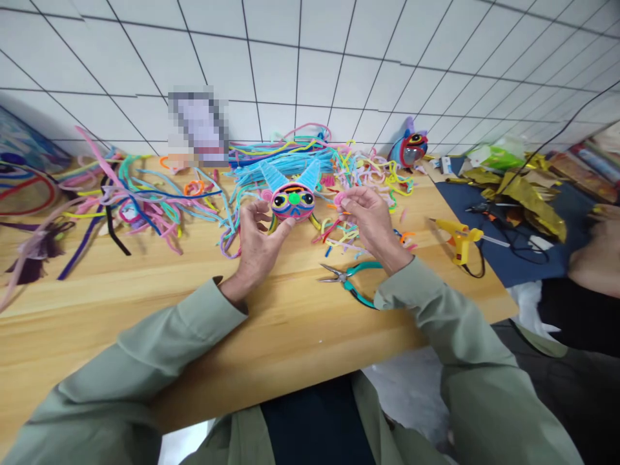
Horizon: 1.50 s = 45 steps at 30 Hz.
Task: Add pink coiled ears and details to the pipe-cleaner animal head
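A colourful pipe-cleaner face (293, 201) with two blue pointed ears, black eyes and a green nose is held upright by my left hand (260, 240), whose thumb presses its lower edge. A small pink coil shows at the face's left side, by my left fingertips. To the right of the face, my right hand (371, 223) pinches a small pink coil (340, 198) between thumb and fingers, apart from the face. Teal-handled pliers (345, 278) lie on the table below my right wrist.
Blue pipe cleaners (290, 161) are heaped behind the face, with more tangled at the left (145, 200). At the right are a second face figure (411, 147), a yellow glue gun (460, 240), gold foil (533, 206) and another person's arm (598, 258). A tiled wall stands behind.
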Tool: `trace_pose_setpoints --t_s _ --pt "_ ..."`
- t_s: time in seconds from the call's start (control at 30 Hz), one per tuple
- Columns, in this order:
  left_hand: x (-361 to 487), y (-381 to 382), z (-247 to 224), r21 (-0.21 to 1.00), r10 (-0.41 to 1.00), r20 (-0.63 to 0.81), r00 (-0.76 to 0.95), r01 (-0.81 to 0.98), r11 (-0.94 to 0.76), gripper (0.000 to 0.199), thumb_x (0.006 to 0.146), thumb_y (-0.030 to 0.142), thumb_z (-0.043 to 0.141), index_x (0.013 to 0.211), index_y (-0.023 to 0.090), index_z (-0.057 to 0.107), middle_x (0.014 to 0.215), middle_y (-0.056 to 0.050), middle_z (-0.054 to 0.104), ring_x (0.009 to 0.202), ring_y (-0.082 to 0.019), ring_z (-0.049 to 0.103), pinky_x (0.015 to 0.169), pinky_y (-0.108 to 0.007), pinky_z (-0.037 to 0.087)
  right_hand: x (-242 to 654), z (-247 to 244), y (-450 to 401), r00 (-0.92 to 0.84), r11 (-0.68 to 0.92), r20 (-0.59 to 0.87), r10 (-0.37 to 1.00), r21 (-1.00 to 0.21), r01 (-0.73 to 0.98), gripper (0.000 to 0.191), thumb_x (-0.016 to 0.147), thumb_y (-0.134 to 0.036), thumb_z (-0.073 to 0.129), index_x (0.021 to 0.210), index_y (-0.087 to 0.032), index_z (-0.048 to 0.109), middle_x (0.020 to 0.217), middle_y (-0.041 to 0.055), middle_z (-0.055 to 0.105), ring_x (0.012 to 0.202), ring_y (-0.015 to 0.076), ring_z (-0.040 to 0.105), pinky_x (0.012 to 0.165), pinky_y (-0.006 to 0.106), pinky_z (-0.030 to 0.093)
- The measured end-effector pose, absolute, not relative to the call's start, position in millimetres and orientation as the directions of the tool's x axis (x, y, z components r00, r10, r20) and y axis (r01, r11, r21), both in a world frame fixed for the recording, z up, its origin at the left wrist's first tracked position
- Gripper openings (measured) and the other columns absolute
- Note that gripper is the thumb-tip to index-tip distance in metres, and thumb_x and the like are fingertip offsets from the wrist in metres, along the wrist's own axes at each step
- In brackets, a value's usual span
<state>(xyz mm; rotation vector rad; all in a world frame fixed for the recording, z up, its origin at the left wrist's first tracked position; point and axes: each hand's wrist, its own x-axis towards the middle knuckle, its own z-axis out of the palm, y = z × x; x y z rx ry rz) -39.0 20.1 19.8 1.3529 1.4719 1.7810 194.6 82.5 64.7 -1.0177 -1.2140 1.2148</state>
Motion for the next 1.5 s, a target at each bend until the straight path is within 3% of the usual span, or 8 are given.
trace_pose_setpoints --t_s 0.13,0.27,0.4,0.57,0.77,0.93,1.17,1.5 --pt "-51.7 37.2 -2.4 0.906 0.861 0.385 -0.331 0.311 -0.285 0.099 0.072 0.067 0.100 0.148 0.026 0.051 0.150 -0.015 0.058 0.129 -0.031 0.065 0.106 -0.046 0.056 198.1 59.6 104.8 -0.109 0.105 0.113 0.988 -0.992 -0.075 0.035 0.074 -0.042 0.094 0.093 -0.023 0.072 0.089 -0.0008 0.082 0.078 0.0142 0.073 0.064 0.025 0.059" --pt "-59.1 55.2 -16.4 0.908 0.885 0.385 -0.262 0.279 -0.312 0.119 0.065 0.075 0.101 0.159 0.030 0.042 0.158 -0.017 0.053 0.146 -0.039 0.060 0.121 -0.057 0.053 194.0 52.3 124.7 -0.145 0.154 0.154 0.977 -0.988 -0.009 0.027 0.078 -0.039 0.091 0.091 -0.022 0.074 0.085 -0.0013 0.079 0.076 0.0135 0.071 0.065 0.025 0.056" --pt "-63.4 67.6 -22.7 0.937 0.915 0.347 -0.206 0.120 -0.329 0.127 0.064 0.071 0.104 0.164 0.037 0.033 0.156 -0.015 0.055 0.149 -0.038 0.061 0.121 -0.055 0.056 186.6 43.7 137.8 -0.150 0.231 0.224 0.963 -0.972 0.031 0.024 0.080 -0.038 0.090 0.089 -0.023 0.073 0.080 -0.0026 0.076 0.073 0.0140 0.068 0.063 0.026 0.054" --pt "-65.4 71.6 -15.1 0.956 0.949 0.292 -0.115 0.005 -0.293 0.114 0.066 0.065 0.105 0.154 0.035 0.039 0.154 -0.014 0.060 0.149 -0.036 0.063 0.119 -0.053 0.058 180.5 34.2 143.4 -0.195 0.317 0.300 0.934 -0.946 0.063 0.021 0.083 -0.038 0.089 0.087 -0.024 0.073 0.087 -0.0009 0.079 0.080 0.0166 0.071 0.075 0.031 0.060" --pt "-61.1 68.8 0.8 0.962 0.957 0.270 -0.104 0.062 -0.264 0.073 0.074 0.059 0.102 0.114 0.029 0.050 0.126 -0.005 0.069 0.124 -0.027 0.071 0.111 -0.047 0.061 177.2 26.3 147.0 -0.203 0.344 0.318 0.926 -0.933 0.104 0.018 0.089 -0.037 0.087 0.092 -0.025 0.075 0.091 0.0003 0.081 0.083 0.0179 0.073 0.079 0.033 0.061" --pt "-57.8 67.4 3.7 0.954 0.944 0.298 -0.143 0.084 -0.288 0.071 0.073 0.060 0.102 0.109 0.028 0.051 0.116 -0.003 0.067 0.116 -0.025 0.071 0.105 -0.042 0.061 175.6 27.6 144.3 -0.217 0.364 0.336 0.917 -0.925 0.106 0.017 0.093 -0.038 0.087 0.092 -0.025 0.076 0.093 0.0003 0.082 0.085 0.0176 0.075 0.084 0.033 0.061" --pt "-57.1 66.0 3.2 0.955 0.941 0.293 -0.169 0.093 -0.280 0.073 0.070 0.064 0.102 0.109 0.028 0.051 0.116 -0.002 0.067 0.119 -0.027 0.070 0.100 -0.041 0.060 173.0 28.3 141.4 -0.217 0.357 0.325 0.921 -0.924 0.133 0.033 0.092 -0.056 0.088 0.094 -0.025 0.077 0.094 0.0012 0.083 0.086 0.0190 0.075 0.083 0.034 0.063" --pt "-58.8 65.6 2.8 0.959 0.949 0.281 -0.142 0.083 -0.272 0.070 0.074 0.058 0.103 0.112 0.028 0.052 0.118 -0.001 0.066 0.121 -0.025 0.069 0.103 -0.039 0.059 172.1 29.1 140.4 -0.222 0.366 0.332 0.917 -0.921 0.135 0.016 0.096 -0.039 0.085 0.095 -0.024 0.078 0.095 0.0006 0.083 0.085 0.0176 0.076 0.081 0.032 0.062"
